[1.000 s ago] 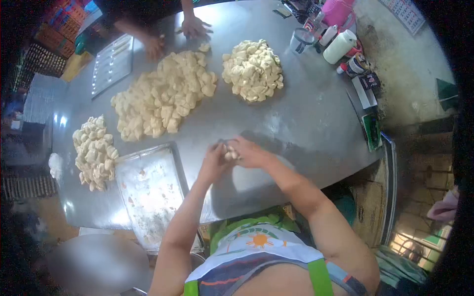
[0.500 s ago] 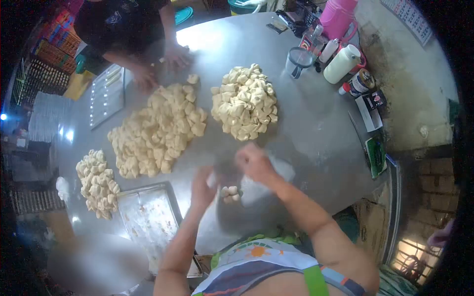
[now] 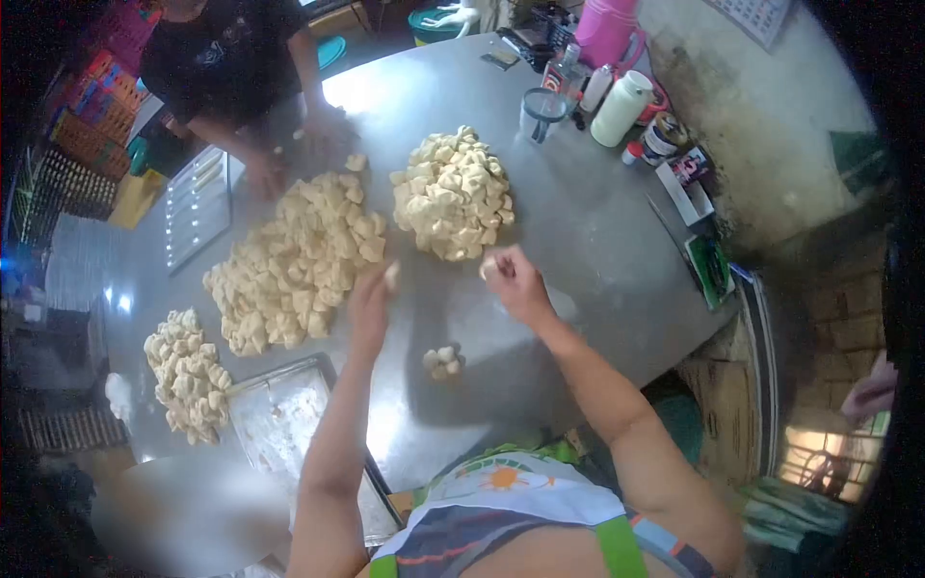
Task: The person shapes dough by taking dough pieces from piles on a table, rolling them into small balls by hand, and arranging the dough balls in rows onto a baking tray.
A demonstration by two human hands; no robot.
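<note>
Currently, your right hand (image 3: 520,287), fingers curled, pinches one dough piece (image 3: 489,269); left hand (image 3: 367,306) has another (image 3: 392,275), grip too blurred to tell. Press lightly; avoid flattening.

Pink jug (image 3: 607,31) near a pale bottle (image 3: 621,111)

Three big dough piles (image 3: 289,270), one small cluster (image 3: 443,362), two trays (image 3: 279,414).

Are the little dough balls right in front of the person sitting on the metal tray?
No, the little dough balls sit in a small bunch right on the table, apart from the metal tray.
</note>
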